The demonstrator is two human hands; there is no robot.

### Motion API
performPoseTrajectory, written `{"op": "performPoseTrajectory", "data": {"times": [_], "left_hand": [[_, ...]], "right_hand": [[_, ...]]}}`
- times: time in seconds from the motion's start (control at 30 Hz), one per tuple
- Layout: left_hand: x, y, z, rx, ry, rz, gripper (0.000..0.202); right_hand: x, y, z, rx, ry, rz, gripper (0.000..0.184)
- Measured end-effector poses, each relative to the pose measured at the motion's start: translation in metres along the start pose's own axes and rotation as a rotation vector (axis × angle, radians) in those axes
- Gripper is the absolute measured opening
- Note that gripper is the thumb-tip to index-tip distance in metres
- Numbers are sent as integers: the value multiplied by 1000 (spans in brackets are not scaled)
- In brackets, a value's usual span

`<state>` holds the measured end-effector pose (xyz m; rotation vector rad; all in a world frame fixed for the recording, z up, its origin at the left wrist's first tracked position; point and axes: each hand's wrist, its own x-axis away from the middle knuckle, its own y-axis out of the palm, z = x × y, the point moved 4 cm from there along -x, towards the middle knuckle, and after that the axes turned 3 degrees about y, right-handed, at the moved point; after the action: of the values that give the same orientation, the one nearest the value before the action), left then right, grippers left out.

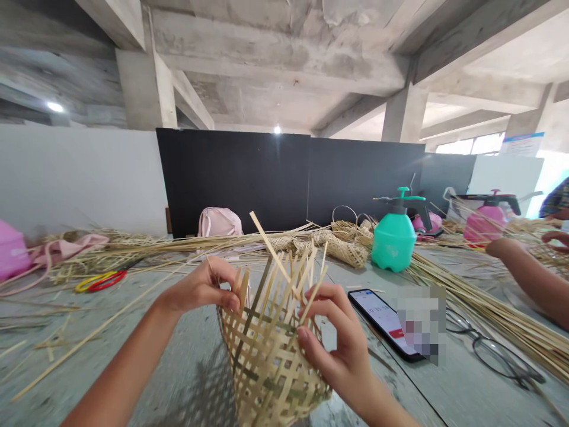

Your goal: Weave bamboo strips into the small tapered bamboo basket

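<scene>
A partly woven bamboo basket [271,362] stands in front of me on the table, with loose strip ends rising from its top. At its upper left rim, my left hand [208,290] pinches a bamboo strip [244,287] between thumb and fingers. My right hand [335,332] is at the right side of the rim, thumb and fingers closed around another bamboo strip [315,290]. One longer pale strip [272,246] leans up and to the left above the basket. The basket's underside is cut off by the frame's lower edge.
Right of the basket lie a phone [382,323] and eyeglasses [493,350]. Behind stand a green spray bottle [393,240] and long bamboo strips [480,314]. Red and yellow-handled scissors [101,281] lie left. Another person's arm [528,279] reaches in at right.
</scene>
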<state>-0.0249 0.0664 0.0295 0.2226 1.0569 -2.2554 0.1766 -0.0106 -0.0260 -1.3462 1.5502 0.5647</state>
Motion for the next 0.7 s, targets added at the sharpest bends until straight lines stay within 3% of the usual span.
{"op": "performPoseTrajectory", "data": {"times": [0.13,0.2,0.37,0.5,0.63,0.7], "left_hand": [[0,2,5,-14,10,-36,20],[-1,2,6,-28,8,-36,21],[-3,3,8,-57,-7,-37,26],[-3,4,7,-61,-32,-33,25],[-2,3,5,-63,-69,1,27],[-2,3,6,-100,-81,10,28]], "right_hand": [[-3,1,13,-120,226,17,14],[-3,1,15,-142,272,-6,16],[-5,-2,13,-149,248,15,9],[-5,-2,15,-127,285,30,13],[0,-3,14,40,288,124,23],[4,-1,12,106,298,111,28]]}}
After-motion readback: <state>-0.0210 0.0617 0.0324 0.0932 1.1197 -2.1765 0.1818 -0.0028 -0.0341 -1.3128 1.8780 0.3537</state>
